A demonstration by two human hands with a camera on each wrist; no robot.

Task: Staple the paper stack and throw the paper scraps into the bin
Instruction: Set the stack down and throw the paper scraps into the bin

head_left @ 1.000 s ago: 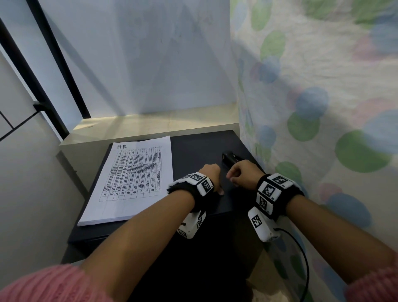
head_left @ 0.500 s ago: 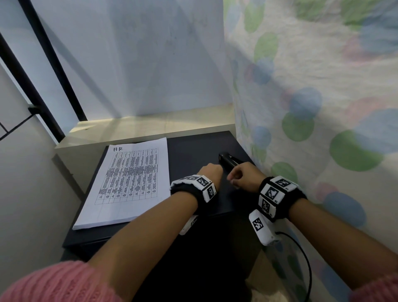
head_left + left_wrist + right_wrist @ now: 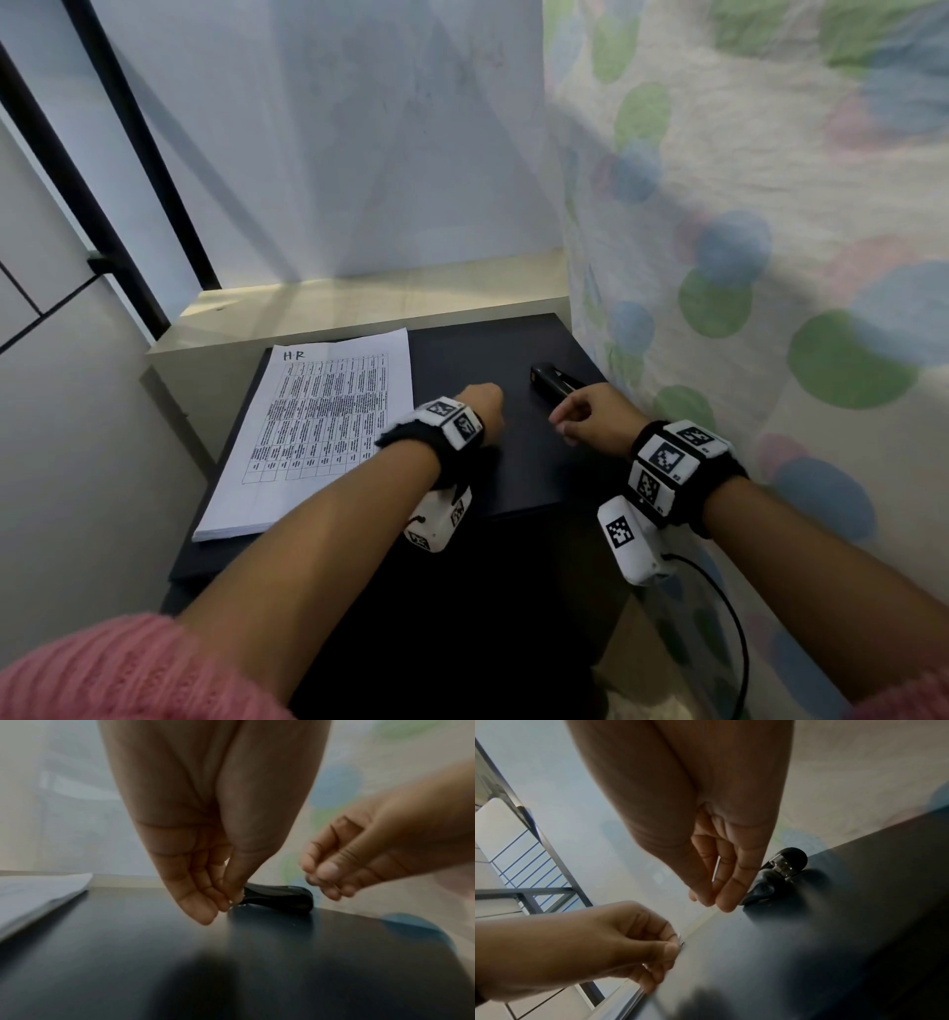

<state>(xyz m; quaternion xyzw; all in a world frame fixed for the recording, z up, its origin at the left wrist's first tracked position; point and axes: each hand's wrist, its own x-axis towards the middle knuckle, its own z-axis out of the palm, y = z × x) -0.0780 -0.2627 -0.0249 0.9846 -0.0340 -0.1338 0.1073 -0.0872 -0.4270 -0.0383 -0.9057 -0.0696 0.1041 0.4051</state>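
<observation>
Left hand (image 3: 480, 408): fingers curled down, thumb and fingertips (image 3: 205, 910) pinched together just above the table (image 3: 488, 354). The right wrist view shows a tiny bright metallic bit (image 3: 681, 940) at the pinch; what it is cannot be told.

Right hand (image 3: 590, 419): fingers and thumb drawn together, loosely curled, over the table's right part. Whether it pinches anything cannot be told; nothing shows between the fingers (image 3: 727, 898).

Stapler (image 3: 552, 383): black, lying on the table just beyond the right hand, apart from both hands, near the table's right edge. No brand legible.

Paper stack (image 3: 318, 426): white sheets lying flat on the table's left part, left of the left hand, not touched. Top sheet carries handwritten "HR" at its upper left corner and a printed table of small text, too fine to read.

Wrist bands (image 3: 667, 462): black, with white blocks bearing square black-and-white markers, one on each wrist.

Sleeves (image 3: 102, 668): pink knit, pushed up both forearms.

Curtain (image 3: 770, 205): pale fabric with green, blue and pink dots, hanging along the table's right side.

Ledge (image 3: 359, 298): light wood, behind the table, below a white wall.
</observation>
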